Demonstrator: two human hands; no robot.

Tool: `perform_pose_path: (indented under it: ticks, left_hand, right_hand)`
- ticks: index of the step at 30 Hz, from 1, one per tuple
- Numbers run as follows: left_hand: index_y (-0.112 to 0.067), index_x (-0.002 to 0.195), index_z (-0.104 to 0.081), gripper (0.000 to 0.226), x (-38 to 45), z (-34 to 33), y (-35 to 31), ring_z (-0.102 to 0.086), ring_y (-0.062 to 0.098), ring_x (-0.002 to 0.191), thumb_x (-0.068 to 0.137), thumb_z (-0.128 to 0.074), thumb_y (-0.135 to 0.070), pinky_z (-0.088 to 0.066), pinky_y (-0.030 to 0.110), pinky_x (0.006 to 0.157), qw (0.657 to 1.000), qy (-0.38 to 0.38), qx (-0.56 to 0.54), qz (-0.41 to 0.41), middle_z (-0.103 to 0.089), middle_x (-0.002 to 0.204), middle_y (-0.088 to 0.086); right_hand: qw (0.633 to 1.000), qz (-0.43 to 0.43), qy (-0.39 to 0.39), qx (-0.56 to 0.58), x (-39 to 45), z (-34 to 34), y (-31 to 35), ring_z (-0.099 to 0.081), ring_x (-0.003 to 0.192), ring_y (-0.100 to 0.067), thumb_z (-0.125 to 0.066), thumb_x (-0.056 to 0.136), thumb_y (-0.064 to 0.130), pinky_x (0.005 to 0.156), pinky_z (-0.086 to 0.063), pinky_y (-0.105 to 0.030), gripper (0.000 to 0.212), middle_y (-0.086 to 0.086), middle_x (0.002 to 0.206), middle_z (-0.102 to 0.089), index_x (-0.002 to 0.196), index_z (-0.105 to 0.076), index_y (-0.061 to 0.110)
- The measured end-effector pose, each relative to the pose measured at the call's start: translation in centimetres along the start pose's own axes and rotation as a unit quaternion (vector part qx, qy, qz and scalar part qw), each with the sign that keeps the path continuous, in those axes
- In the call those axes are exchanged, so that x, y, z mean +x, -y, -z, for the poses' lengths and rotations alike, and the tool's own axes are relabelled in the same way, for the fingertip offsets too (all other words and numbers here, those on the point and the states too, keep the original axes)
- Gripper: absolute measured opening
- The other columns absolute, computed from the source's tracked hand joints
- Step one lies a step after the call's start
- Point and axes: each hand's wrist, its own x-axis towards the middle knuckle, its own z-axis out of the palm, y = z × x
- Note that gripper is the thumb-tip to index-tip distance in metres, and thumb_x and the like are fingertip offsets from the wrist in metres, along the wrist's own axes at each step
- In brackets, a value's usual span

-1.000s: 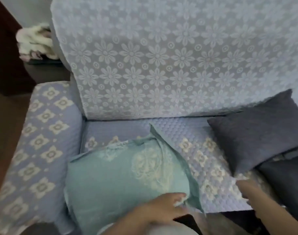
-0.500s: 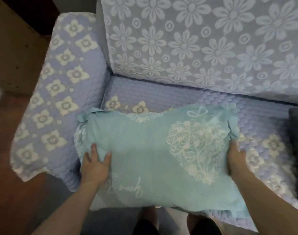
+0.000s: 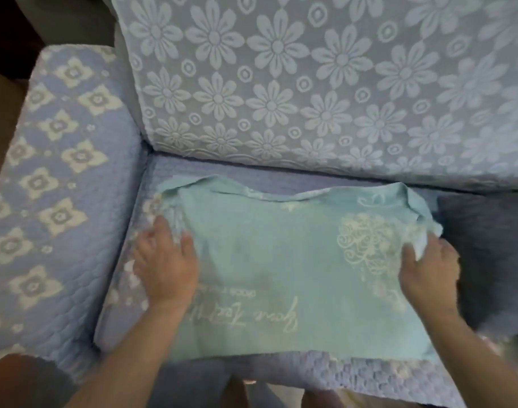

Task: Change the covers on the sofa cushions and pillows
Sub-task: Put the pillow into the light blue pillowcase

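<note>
Pillow (image 3: 284, 260) lies between both hands, left (image 3: 166, 265) flat, right (image 3: 428, 269) gripping edge.

Pillow (image 3: 281, 260) lies on seat (image 3: 355, 375), before backrest (image 3: 281, 83).

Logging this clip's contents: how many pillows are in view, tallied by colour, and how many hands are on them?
Teal pillow: 1
Dark grey pillow: 1, only partly in frame at the right edge
Pillows total: 2
Hands on the teal pillow: 2, left hand flat on its left end, right hand gripping its right edge
</note>
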Motion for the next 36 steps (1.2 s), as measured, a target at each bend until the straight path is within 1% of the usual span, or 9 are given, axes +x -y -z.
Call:
perform_pose_path:
  ticks: [3,7,12,15,20,23,25,30,36]
  left_hand:
    - [-0.024,0.156,-0.033,0.062,-5.9,-1.9,-6.3,-0.025,0.043,0.146,0.100,-0.039,-0.048,-0.021,0.057,0.119,0.980,0.033,0.038,-0.194,-0.029,0.158,0.022]
    - [-0.033,0.160,-0.020,0.061,-9.0,-8.8,-5.6,-0.005,0.038,0.155,0.103,-0.028,-0.052,-0.009,0.060,0.123,0.923,0.132,0.123,-0.339,-0.013,0.168,0.013]
    - [-0.037,0.157,-0.029,0.069,2.0,-17.2,1.0,-0.012,0.036,0.155,0.096,-0.019,-0.066,-0.008,0.065,0.120,0.911,0.158,0.273,-0.265,-0.016,0.168,0.005]
    - [-0.039,0.159,-0.023,0.071,1.6,-17.0,-2.0,-0.008,0.035,0.155,0.095,-0.017,-0.069,-0.003,0.064,0.120,0.920,0.163,0.250,-0.255,-0.014,0.169,0.003]
    - [-0.026,0.157,-0.034,0.066,-4.9,-12.8,-6.6,-0.011,0.039,0.154,0.096,-0.033,-0.053,-0.010,0.063,0.121,0.943,0.130,0.168,-0.258,-0.019,0.167,0.013]
    - [-0.021,0.159,-0.030,0.074,-9.5,-13.7,-9.9,-0.014,0.039,0.154,0.094,-0.053,-0.046,-0.015,0.062,0.121,0.909,0.137,0.155,-0.362,-0.018,0.167,0.014]
    - [-0.020,0.159,-0.029,0.076,-9.5,-14.6,-8.6,-0.017,0.040,0.153,0.093,-0.056,-0.047,-0.015,0.061,0.121,0.899,0.132,0.184,-0.374,-0.016,0.167,0.013]
    - [-0.025,0.154,-0.042,0.065,-4.9,-12.7,-0.9,-0.020,0.046,0.150,0.096,-0.039,-0.055,-0.013,0.064,0.120,0.930,0.069,0.239,-0.272,-0.027,0.164,0.018]
    - [-0.030,0.158,-0.027,0.068,-5.1,-9.3,2.1,-0.019,0.047,0.148,0.096,-0.029,-0.058,-0.017,0.069,0.113,0.984,0.091,0.141,-0.067,-0.018,0.164,0.022]
  right_hand:
    - [0.953,0.298,-0.050,0.023,-6.4,-1.8,6.1,-0.030,0.143,-0.045,-0.048,0.100,0.031,0.119,-0.024,-0.051,0.054,-0.028,0.153,-0.034,0.146,-0.045,0.004]
    - [0.898,0.439,-0.005,0.010,-8.7,-5.4,7.3,-0.012,0.153,-0.037,-0.043,0.101,0.038,0.123,-0.010,-0.053,0.053,-0.016,0.163,-0.023,0.151,-0.041,0.022]
    - [0.934,0.185,0.174,-0.250,5.9,-13.3,-4.6,-0.012,0.153,-0.034,-0.003,0.095,0.070,0.121,-0.013,-0.058,0.082,-0.012,0.165,-0.022,0.156,-0.032,0.022]
    - [0.959,-0.007,0.220,-0.177,11.3,-13.4,-5.0,-0.019,0.147,-0.038,-0.019,0.101,0.056,0.119,-0.014,-0.058,0.064,-0.015,0.161,-0.024,0.151,-0.032,0.019]
    - [0.987,0.156,-0.048,0.001,4.5,-7.6,1.8,-0.017,0.149,-0.042,-0.043,0.100,0.028,0.123,-0.014,-0.052,0.052,-0.025,0.160,-0.022,0.148,-0.042,0.010]
    - [0.931,0.351,0.017,0.094,-3.6,-7.9,6.9,-0.005,0.154,-0.035,-0.047,0.101,0.029,0.125,-0.007,-0.047,0.053,-0.016,0.166,-0.015,0.152,-0.039,0.019]
    - [0.887,0.455,0.070,-0.035,-1.1,-10.9,5.5,-0.008,0.154,-0.033,-0.041,0.101,0.043,0.124,-0.009,-0.051,0.057,-0.011,0.166,-0.018,0.155,-0.034,0.025]
    - [0.964,0.082,0.155,-0.201,15.6,-12.4,-3.1,-0.002,0.154,-0.035,-0.014,0.100,0.060,0.123,-0.003,-0.055,0.068,-0.009,0.168,-0.005,0.160,-0.007,0.029]
    - [0.991,0.128,0.007,0.037,4.4,-6.1,-3.9,-0.021,0.147,-0.034,-0.044,0.103,0.043,0.119,-0.018,-0.050,0.057,-0.016,0.162,-0.023,0.153,-0.034,0.018]
